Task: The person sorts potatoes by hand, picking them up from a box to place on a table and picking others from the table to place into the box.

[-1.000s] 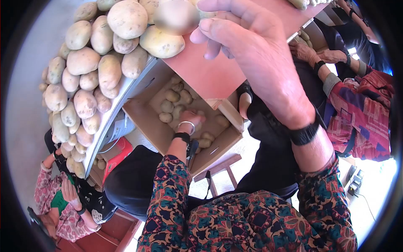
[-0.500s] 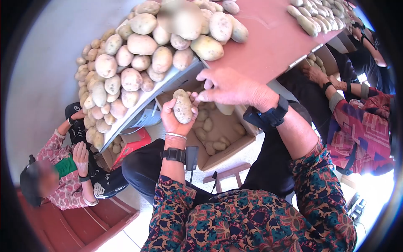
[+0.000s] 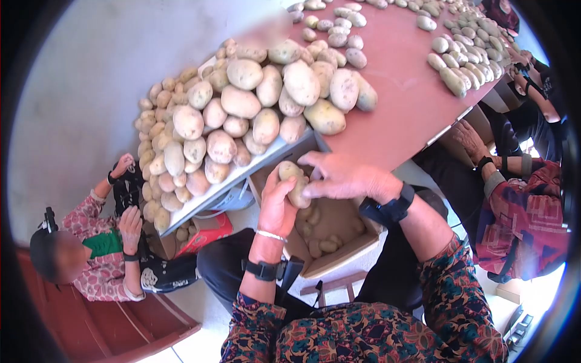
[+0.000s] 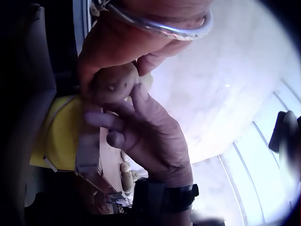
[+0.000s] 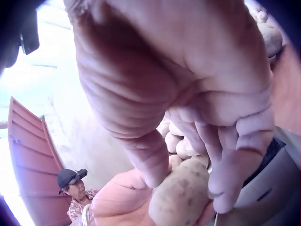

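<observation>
Above the box, the left hand holds a potato

The pile lies beyond the left hand, on its outer side. The right hand is loosely spread, gripping nothing visibly, its thumb at the potato's side; the left hand is curled round it. The potato should be stiff, light, perhaps dusty-slick, likely to bruise if dropped; its middle looks the best hold. A second ago the left hand was down in the box.

Wearing a dark shirt patterned in teal and red, with dark trousers. Sporting a silver bangle and black strap on the left wrist, another black strap on the right.
</observation>
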Action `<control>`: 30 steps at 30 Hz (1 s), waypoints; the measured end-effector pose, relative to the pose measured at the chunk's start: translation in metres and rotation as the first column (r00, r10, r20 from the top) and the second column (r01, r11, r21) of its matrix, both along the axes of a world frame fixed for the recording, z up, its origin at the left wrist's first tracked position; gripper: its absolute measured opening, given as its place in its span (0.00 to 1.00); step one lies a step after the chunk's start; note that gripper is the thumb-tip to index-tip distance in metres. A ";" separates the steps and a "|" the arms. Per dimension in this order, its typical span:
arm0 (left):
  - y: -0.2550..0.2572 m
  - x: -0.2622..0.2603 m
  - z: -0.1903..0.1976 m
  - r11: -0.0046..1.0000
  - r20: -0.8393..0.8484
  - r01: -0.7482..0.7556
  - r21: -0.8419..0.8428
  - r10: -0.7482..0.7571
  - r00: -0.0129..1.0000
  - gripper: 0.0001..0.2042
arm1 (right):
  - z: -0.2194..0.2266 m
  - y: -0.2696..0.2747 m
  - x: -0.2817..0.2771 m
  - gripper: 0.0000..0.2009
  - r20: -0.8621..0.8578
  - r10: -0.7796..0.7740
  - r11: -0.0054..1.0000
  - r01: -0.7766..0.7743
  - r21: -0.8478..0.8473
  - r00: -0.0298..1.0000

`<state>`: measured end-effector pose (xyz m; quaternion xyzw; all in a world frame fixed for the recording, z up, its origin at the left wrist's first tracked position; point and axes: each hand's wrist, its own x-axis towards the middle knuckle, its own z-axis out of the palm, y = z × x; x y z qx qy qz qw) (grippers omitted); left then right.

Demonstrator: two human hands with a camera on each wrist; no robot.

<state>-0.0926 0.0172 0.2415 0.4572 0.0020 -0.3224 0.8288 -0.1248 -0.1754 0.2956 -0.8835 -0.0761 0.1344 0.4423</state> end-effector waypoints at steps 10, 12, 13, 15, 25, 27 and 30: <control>-0.029 -0.004 0.042 0.996 0.101 -0.030 0.079 0.022 0.995 0.22 | 0.003 -0.006 0.000 0.26 -0.061 -0.151 0.925 0.163 0.342 0.987; -0.017 0.002 0.030 0.986 0.126 -0.037 0.160 0.017 0.992 0.22 | 0.002 -0.016 -0.003 0.28 -0.119 -0.205 0.834 0.237 0.498 0.972; -0.007 0.008 0.019 0.971 0.178 -0.015 0.238 -0.028 0.984 0.21 | 0.003 -0.021 -0.005 0.16 -0.098 -0.153 0.723 0.179 0.667 0.983; -0.002 0.010 0.001 0.826 0.261 -0.020 0.563 -0.155 0.953 0.19 | -0.006 -0.031 -0.006 0.20 -0.163 -0.108 0.545 0.196 0.815 0.981; 0.004 0.006 -0.204 -0.175 -0.245 0.225 0.958 -0.911 0.332 0.16 | 0.040 -0.021 -0.030 0.22 -0.172 -0.185 0.462 0.240 0.854 0.968; -0.008 -0.011 -0.200 -0.393 -0.449 0.275 0.877 -0.874 0.183 0.16 | 0.048 -0.012 -0.036 0.23 -0.218 -0.237 0.424 0.302 0.854 0.947; 0.000 -0.027 -0.273 -0.467 -0.481 0.217 0.857 -0.876 0.018 0.17 | 0.063 -0.011 -0.034 0.24 -0.283 -0.341 0.353 0.401 0.845 0.897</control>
